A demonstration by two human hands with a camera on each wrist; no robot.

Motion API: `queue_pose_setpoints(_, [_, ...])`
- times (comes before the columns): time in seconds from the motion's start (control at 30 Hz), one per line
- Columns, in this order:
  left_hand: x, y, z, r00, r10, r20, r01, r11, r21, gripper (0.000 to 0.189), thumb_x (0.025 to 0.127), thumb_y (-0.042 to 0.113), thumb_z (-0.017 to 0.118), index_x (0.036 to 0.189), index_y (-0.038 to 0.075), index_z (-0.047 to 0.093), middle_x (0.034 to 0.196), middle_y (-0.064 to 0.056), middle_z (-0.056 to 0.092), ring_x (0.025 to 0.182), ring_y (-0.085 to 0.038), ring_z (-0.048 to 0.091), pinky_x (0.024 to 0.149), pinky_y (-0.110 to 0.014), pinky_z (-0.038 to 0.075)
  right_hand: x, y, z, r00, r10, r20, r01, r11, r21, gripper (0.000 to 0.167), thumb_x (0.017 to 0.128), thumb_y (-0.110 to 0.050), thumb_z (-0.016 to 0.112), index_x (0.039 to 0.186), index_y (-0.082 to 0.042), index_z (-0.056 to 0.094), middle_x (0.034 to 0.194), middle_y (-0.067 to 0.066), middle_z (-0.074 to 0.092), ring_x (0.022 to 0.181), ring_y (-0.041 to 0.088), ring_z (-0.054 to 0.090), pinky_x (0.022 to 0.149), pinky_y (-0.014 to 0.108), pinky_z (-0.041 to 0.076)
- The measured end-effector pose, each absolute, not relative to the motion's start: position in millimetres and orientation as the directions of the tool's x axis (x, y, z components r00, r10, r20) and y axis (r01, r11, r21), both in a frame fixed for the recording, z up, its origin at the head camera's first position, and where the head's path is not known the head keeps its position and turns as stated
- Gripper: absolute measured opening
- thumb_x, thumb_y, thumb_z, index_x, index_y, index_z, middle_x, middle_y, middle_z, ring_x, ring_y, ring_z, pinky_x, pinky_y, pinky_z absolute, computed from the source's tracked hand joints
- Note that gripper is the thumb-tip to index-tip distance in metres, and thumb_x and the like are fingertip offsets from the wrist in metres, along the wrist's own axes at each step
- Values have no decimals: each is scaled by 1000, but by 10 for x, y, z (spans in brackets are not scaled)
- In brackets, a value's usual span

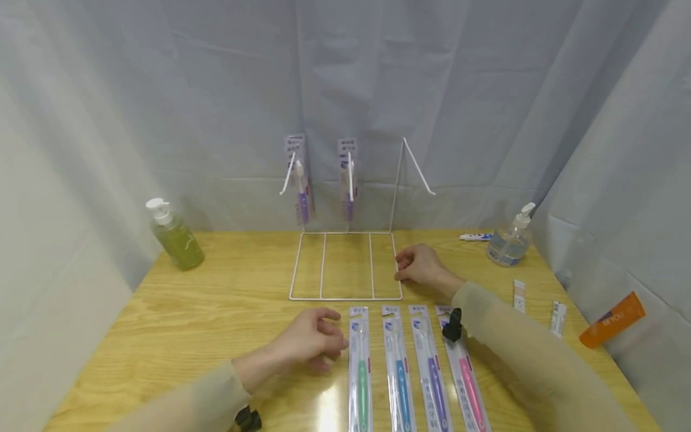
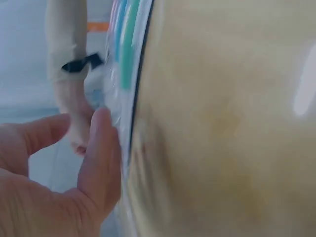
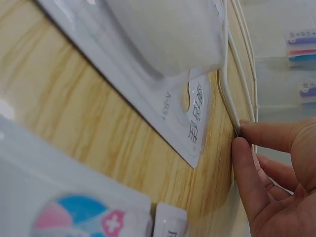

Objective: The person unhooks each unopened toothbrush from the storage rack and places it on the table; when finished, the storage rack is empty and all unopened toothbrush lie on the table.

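A white wire display rack [image 1: 345, 299] stands near the back of the table, its hooks rising above a flat wire base. My right hand [image 1: 426, 267] pinches the right side wire of that base between thumb and finger [image 3: 247, 173]. My left hand [image 1: 308, 339], its fingers loosely bent and holding nothing, hovers just left of a packaged green toothbrush [image 1: 363, 384]. To the right of that pack lie packaged blue [image 1: 403, 384], purple [image 1: 437, 390] and pink [image 1: 471, 390] toothbrushes in a row. Toothbrush packs hang on the left hook [image 1: 302, 201] and middle hook [image 1: 348, 210]; the right hook [image 1: 418, 165] is bare.
A green pump bottle [image 1: 180, 240] stands at the back left. On the right are a clear pump bottle [image 1: 507, 246], a white tube [image 1: 476, 237], two small packets [image 1: 519, 295] and an orange tube [image 1: 612, 321] at the table edge. Grey curtains [image 1: 216, 90] enclose the table.
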State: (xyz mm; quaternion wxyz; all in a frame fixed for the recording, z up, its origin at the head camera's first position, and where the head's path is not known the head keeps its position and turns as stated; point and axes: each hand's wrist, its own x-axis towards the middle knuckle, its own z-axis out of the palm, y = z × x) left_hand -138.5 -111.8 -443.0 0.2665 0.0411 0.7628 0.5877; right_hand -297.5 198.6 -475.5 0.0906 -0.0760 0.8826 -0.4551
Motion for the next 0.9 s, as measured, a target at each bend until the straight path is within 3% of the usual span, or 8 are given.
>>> queue_pose_setpoints(0.1, [-1624, -1036, -4293, -905, 338, -259, -185, 236, 954, 66, 98, 5, 79, 156, -8, 53, 138, -29, 69, 106, -35, 79, 82, -47, 76, -2980, 2014, -4760, -974, -209, -88, -50, 574, -817, 41, 85, 3, 90, 123, 10, 75, 95, 14, 79, 67, 5, 70, 65, 23, 69])
queue_pose_setpoints(0.3, [-2254, -775, -3838, -988, 157, 6, 24, 111, 994, 56, 101, 4, 77, 154, -3, 58, 147, -27, 66, 121, -35, 76, 99, -46, 73, -2976, 2050, -4765, -971, -215, -101, -40, 564, -825, 41, 86, 3, 90, 123, 11, 75, 95, 14, 79, 67, 8, 72, 66, 26, 71])
queue_pose_setpoints(0.43, [-2639, -631, -3596, -980, -21, 197, 192, 130, 973, 59, 99, 6, 81, 152, -2, 58, 153, -26, 64, 136, -44, 68, 116, -51, 65, -2990, 2052, -4788, -968, -226, -111, -31, 545, -838, 42, 87, 3, 90, 125, 11, 75, 96, 13, 78, 70, 9, 73, 67, 27, 72])
queue_pose_setpoints(0.53, [-2877, -533, -3518, -955, -140, 261, 228, 217, 949, 64, 95, 10, 85, 152, 1, 56, 155, -24, 61, 143, -47, 61, 125, -54, 56, -3007, 2050, -4801, -969, -226, -104, -38, 547, -836, 43, 87, 2, 90, 126, 10, 75, 96, 13, 78, 70, 8, 72, 67, 26, 71])
queue_pose_setpoints(0.7, [-3179, -420, -3521, -934, -272, 231, 154, 276, 949, 66, 93, 17, 89, 150, 8, 57, 152, -18, 63, 138, -39, 62, 122, -51, 56, -3004, 2043, -4783, -971, -216, -102, -38, 563, -825, 43, 87, 0, 91, 126, 10, 76, 95, 12, 79, 69, 7, 71, 66, 24, 70])
queue_pose_setpoints(0.9, [-3570, -399, -3747, -914, -343, 218, 138, 245, 960, 37, 97, 23, 85, 131, 16, 71, 129, -3, 76, 117, -18, 70, 108, -34, 61, -2986, 2021, -4760, -973, -210, -99, -38, 565, -824, 43, 86, 2, 92, 125, 10, 76, 94, 13, 80, 67, 6, 69, 65, 23, 68])
